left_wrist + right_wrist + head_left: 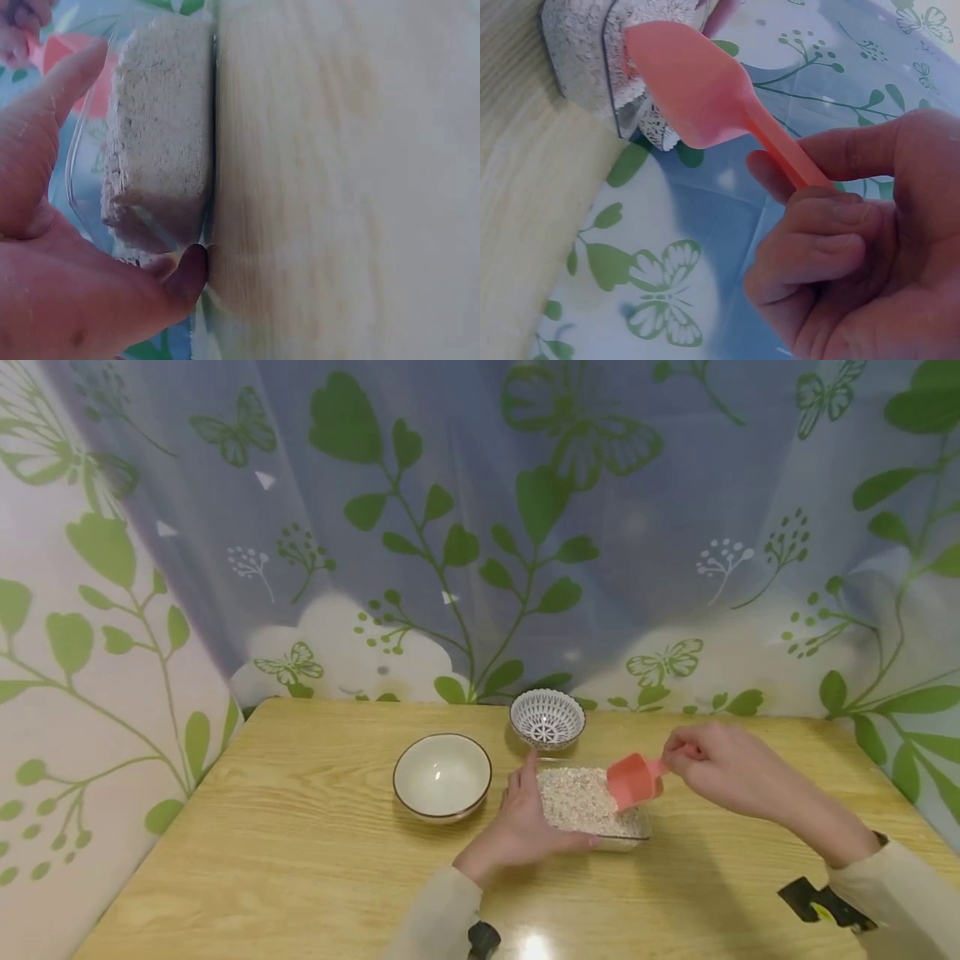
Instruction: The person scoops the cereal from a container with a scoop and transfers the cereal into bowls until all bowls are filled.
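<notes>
A clear rectangular glass container holds pale oat flakes. My left hand grips its left end, thumb along the near side and fingers round the far corner. In the left wrist view the thumb lies by the rim and a fingertip bends at the container's end. My right hand holds a pink scoop by its handle. The scoop's lip dips into the flakes at the right side. In the right wrist view the fingers curl round the handle, and the scoop's underside faces the camera.
A cream bowl with a dark rim stands left of the container. Behind the container is a smaller black-and-white patterned bowl. All stand on a wooden table, with a leaf-and-butterfly curtain along its back edge.
</notes>
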A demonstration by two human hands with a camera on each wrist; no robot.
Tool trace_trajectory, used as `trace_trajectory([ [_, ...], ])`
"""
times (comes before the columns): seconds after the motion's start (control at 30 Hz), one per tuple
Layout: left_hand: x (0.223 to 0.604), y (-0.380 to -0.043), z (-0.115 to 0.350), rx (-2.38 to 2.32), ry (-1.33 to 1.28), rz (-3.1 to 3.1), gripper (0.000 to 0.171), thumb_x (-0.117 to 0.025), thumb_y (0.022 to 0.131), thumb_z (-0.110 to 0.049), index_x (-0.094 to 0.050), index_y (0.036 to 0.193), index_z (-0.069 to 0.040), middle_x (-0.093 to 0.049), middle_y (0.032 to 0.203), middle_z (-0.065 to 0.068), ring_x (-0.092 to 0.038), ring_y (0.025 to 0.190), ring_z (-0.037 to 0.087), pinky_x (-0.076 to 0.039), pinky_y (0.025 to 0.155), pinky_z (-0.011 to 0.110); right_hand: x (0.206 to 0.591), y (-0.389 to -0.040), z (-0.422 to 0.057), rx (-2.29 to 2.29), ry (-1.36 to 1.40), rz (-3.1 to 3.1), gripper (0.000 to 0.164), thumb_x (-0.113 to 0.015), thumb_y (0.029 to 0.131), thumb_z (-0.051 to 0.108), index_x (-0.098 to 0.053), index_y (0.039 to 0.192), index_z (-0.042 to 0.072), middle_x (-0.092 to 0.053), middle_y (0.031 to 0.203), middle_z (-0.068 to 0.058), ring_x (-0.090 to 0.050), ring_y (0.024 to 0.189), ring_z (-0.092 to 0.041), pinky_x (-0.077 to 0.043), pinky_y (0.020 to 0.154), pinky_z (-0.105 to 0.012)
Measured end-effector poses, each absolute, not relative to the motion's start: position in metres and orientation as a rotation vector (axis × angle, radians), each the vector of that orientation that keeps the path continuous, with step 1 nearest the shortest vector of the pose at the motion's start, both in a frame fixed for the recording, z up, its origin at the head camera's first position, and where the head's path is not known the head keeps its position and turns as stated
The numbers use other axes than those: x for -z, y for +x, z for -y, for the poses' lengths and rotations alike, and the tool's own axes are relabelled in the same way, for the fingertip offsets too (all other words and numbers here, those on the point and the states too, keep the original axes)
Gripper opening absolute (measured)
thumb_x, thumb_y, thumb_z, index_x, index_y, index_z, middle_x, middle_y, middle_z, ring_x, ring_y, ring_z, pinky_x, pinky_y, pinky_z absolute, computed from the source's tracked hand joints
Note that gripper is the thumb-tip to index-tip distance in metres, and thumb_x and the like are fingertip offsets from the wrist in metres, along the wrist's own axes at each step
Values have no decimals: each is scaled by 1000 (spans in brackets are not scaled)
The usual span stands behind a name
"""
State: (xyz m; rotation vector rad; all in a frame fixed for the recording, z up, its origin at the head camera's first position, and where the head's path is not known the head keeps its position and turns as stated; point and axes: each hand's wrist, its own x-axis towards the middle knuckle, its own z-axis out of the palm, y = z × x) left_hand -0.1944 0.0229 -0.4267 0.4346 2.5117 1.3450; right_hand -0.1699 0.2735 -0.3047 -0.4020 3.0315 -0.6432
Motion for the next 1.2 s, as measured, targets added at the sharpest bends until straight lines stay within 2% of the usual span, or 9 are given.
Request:
trace_trajectory([
  [0.27, 426, -196, -21, -1373, 382, -2451, 146, -95, 65, -50, 8, 166, -24, -21, 169, 20, -20, 155, 44, -29, 119, 68, 295, -172, -268, 513, -407, -3041, 23, -58, 94, 18, -77, 99, 6, -77, 95, -6, -67, 83, -22, -56, 71, -43],
  [0.47, 427, -196, -22, -1399, 360, -2435, 146, -95, 65, -49, 9, 165, -29, -22, 169, 21, -18, 156, 44, -28, 119, 70, 299, -171, -260, 542, -350, -2972, 27, -53, 93, 16, -55, 66, 13, -50, 62, 5, -39, 55, -11, -35, 55, -27],
  [0.53, 427, -196, -23, -1404, 356, -2431, 146, -95, 65, -48, 8, 165, -28, -20, 170, 18, -15, 157, 45, -25, 120, 70, 304, -171, -259, 560, -324, -2947, 33, -51, 93, 15, -39, 62, 19, -35, 57, 6, -29, 52, -10, -29, 53, -26],
  [0.6, 427, -195, -23, -1413, 352, -2424, 146, -96, 65, -48, 7, 165, -27, -18, 171, 16, -12, 157, 45, -23, 121, 70, 309, -171, -261, 583, -312, -2921, 34, -50, 94, 15, -41, 62, 19, -34, 58, 6, -28, 53, -10, -28, 53, -27],
  [0.8, 429, -195, -22, -1431, 338, -2419, 144, -96, 64, -48, 5, 166, -28, -17, 171, 16, -12, 157, 45, -23, 121, 70, 323, -177, -275, 713, -286, -2797, 27, -51, 100, 19, -71, 85, 9, -48, 67, -1, -34, 57, -14, -34, 59, -31],
  [0.93, 430, -196, -21, -1431, 341, -2424, 144, -96, 64, -48, 5, 165, -29, -19, 170, 18, -12, 157, 45, -23, 121, 70, 332, -179, -285, 853, -242, -2659, 32, -49, 103, 21, -73, 109, 1, -69, 93, -10, -30, 53, -12, -36, 55, -30],
  [1.03, 430, -196, -21, -1426, 346, -2425, 143, -95, 65, -49, 5, 166, -30, -18, 171, 17, -11, 158, 45, -22, 121, 71, 339, -180, -290, 951, -229, -2572, 35, -48, 105, 21, -69, 119, -3, -71, 114, -20, -25, 48, -10, -33, 46, -27],
  [1.13, 430, -196, -21, -1414, 348, -2433, 143, -95, 65, -50, 5, 165, -30, -18, 171, 16, -10, 158, 44, -23, 121, 71, 346, -182, -293, 1011, -242, -2531, 34, -47, 106, 20, -67, 120, -3, -70, 115, -20, -23, 46, -8, -30, 43, -25],
  [1.2, 430, -196, -22, -1403, 344, -2442, 144, -95, 64, -52, 5, 165, -31, -18, 171, 16, -9, 158, 45, -22, 121, 71, 351, -184, -295, 1050, -257, -2501, 33, -46, 107, 19, -66, 119, -4, -68, 90, -11, -21, 46, -7, -27, 43, -23],
])
